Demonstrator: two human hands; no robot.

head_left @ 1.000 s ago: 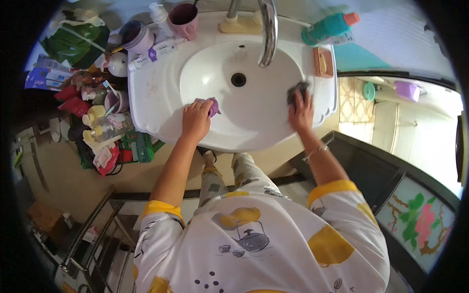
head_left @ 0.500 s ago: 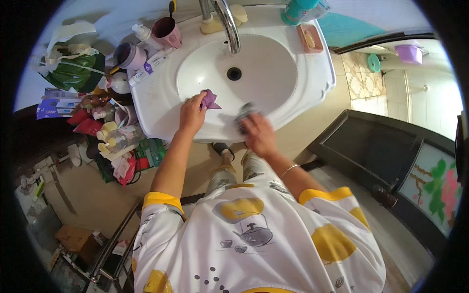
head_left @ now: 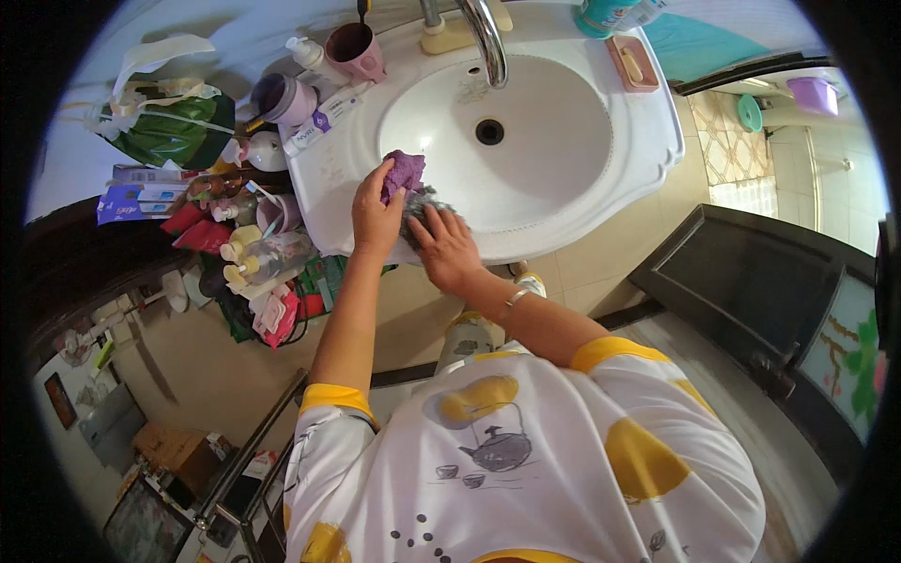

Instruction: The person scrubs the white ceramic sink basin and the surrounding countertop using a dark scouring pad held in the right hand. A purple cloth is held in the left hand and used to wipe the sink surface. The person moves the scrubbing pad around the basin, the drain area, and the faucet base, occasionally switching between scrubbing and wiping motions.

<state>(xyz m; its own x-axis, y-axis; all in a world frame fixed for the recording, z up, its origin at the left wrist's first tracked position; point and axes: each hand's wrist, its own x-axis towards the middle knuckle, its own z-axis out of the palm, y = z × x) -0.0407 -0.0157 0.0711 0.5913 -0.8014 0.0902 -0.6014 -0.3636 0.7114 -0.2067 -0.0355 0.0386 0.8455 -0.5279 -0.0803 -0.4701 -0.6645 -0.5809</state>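
The white washbasin (head_left: 601, 188) fills the upper middle of the view, its tap (head_left: 483, 38) arching over the drain (head_left: 489, 131). At the basin's front-left rim, both hands meet. The left hand (head_left: 374, 218) has its fingers curled shut around a purple cloth (head_left: 404, 173), which rests on that rim. Just right of it, the right hand (head_left: 449, 248) presses flat on a grey scrub pad (head_left: 419, 206), fingers spread over it rather than pinching. The work looks like scrubbing this rim section; carrying on would call for steady downward pressure while following the rim's curve. Left of the basin, cups (head_left: 357, 49) and bottles (head_left: 249, 258) crowd together.
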